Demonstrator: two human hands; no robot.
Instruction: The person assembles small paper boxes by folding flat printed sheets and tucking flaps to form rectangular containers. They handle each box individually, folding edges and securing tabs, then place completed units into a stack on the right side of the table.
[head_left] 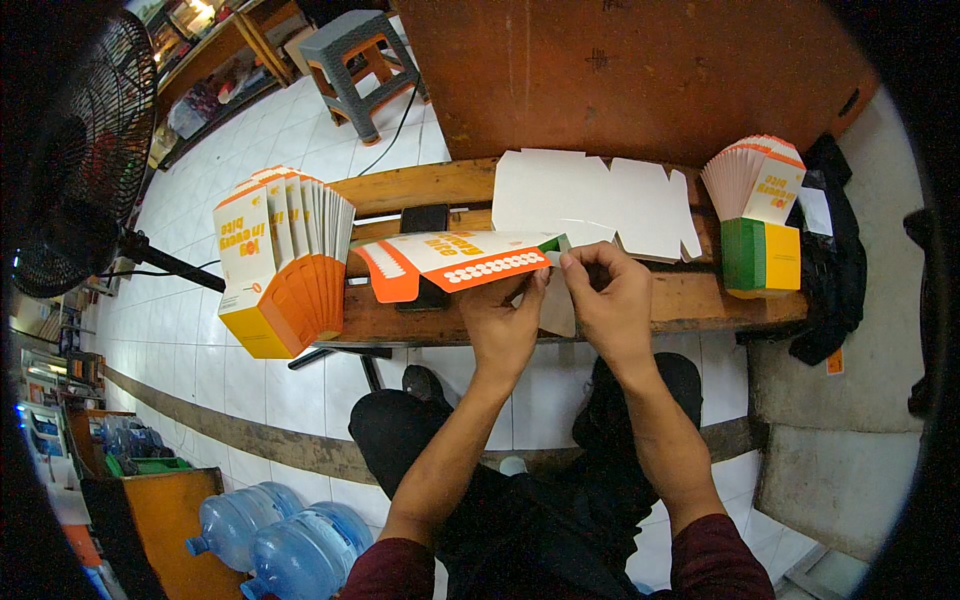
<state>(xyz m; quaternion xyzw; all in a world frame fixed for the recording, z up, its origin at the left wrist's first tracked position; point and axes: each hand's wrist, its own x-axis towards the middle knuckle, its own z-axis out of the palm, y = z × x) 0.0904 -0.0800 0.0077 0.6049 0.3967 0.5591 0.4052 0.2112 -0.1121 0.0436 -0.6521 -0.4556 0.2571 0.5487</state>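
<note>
A printed carton (490, 256), white and orange with yellow lettering and a green end flap, is held above the bench, its body tilted and stretching to the left. My left hand (503, 322) is closed on its near edge from below, thumb up near the right end. At that end my right hand (610, 298) pinches the small end flap between thumb and fingers. Behind the hands lie flat cartons (590, 200), white side up. A fanned row of cartons (280, 265) in white, orange and yellow stands on the left; another carton bundle (757, 225) stands on the right.
The wooden bench (660, 305) runs across in front of my knees, a dark phone-like slab (425, 219) on it. A black fan (85, 150) stands left, a grey stool (362, 68) beyond. Large blue water bottles (310, 548) are lower left; dark cloth (838, 255) hangs at the right.
</note>
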